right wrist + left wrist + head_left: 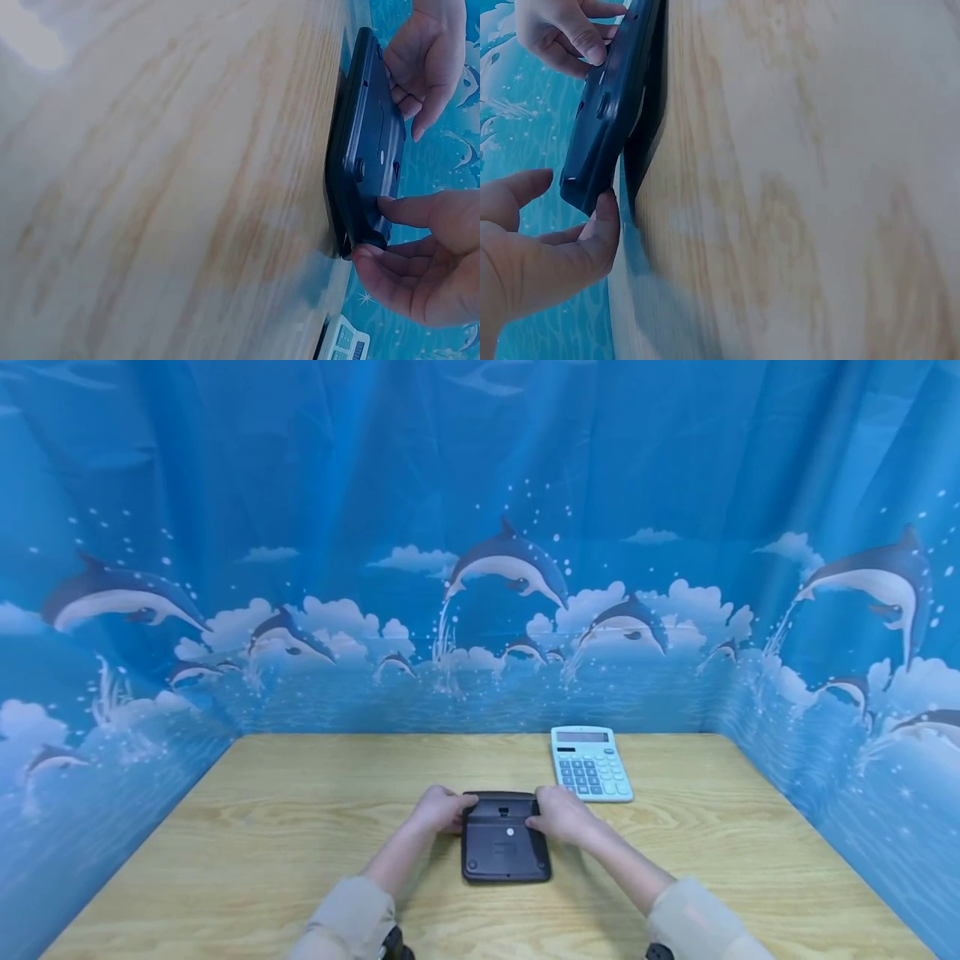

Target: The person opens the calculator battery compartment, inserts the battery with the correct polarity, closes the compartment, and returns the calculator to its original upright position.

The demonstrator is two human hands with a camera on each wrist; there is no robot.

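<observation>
A black calculator (pixel 504 852) is back side up over the wooden table, its round feet and a small white spot showing. In both wrist views it stands tilted, one edge raised off the wood. My left hand (pixel 442 810) is at its far left corner; in the left wrist view the fingers (pixel 604 217) curl against the edge while the thumb stands slightly off. At the far right corner my right hand (pixel 562 814) pinches the calculator, thumb on the back and fingers beneath, as the right wrist view shows. The calculator's key side is hidden.
Behind my right hand, a light blue calculator (pixel 604 762) lies keys up near the table's back edge. The wooden table (pixel 300 827) is bordered at the back and sides by a blue dolphin-print curtain (pixel 337 568).
</observation>
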